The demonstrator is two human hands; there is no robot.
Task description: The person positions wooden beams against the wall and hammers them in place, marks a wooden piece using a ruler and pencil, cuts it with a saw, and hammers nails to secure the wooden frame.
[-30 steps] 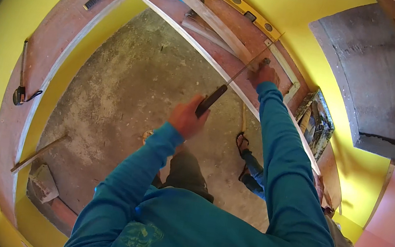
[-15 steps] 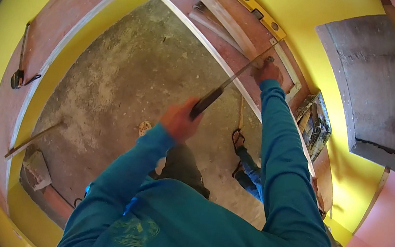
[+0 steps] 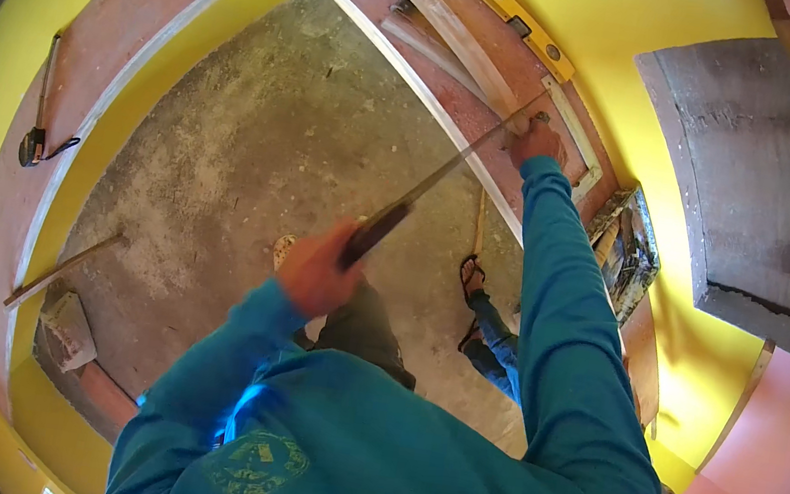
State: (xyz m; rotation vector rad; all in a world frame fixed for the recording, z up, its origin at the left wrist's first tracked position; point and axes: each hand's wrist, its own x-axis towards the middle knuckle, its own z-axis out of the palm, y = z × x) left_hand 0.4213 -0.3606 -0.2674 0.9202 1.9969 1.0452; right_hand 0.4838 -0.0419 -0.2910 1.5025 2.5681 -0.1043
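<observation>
Left hand (image 3: 319,269) first: fingers wrapped firmly around the dark handle of a handsaw (image 3: 446,169), and look at the line! The saw's long axis ran forward and right from that grip, its far end passing just beside the right hand (image 3: 536,146). That hand was curled low over the reddish ledge (image 3: 454,114); what it gripped, I couldn't tell. Right there, the end of a pale wooden strip (image 3: 451,28), slanting in from upper left, crosswise to the blade, far nearer the right hand than the left. Beyond them, a yellow spirit level (image 3: 517,26) lay by the wall.
</observation>
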